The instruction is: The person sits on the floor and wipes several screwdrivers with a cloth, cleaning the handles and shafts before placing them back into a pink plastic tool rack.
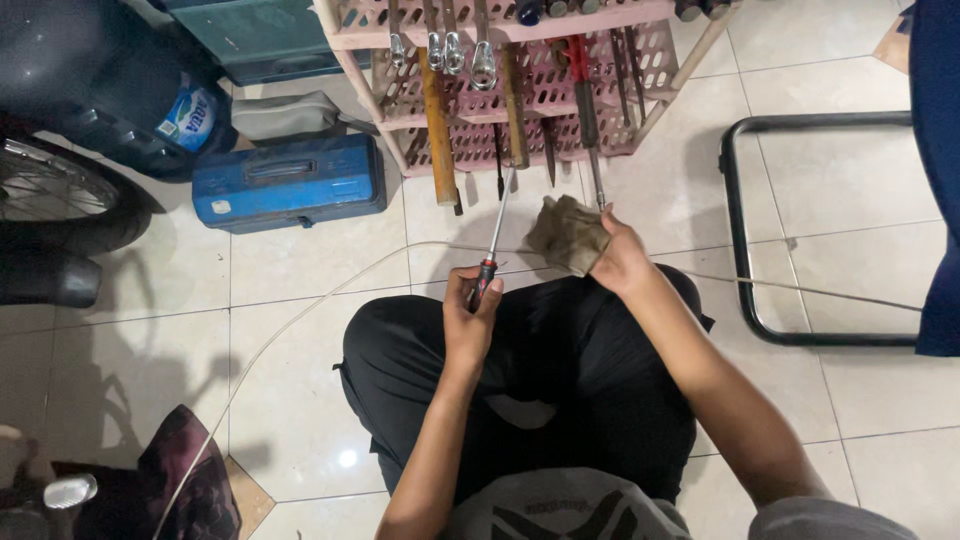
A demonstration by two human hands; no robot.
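Left hand [470, 315]: closed around screwdriver [492, 248] handle, shaft pointing away.
Right hand [620, 258]: clutching brown rag [566, 233].
Beyond hands: pink tool rack [520, 120].

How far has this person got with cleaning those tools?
Looks done: many tools already hang in the pink rack. In hand: the left hand holds a screwdriver by its red-and-black handle, its tip at the rack, while the right hand grips a grubby rag beside the shaft. Left: probably wiping this one. How many remain, I cannot tell.
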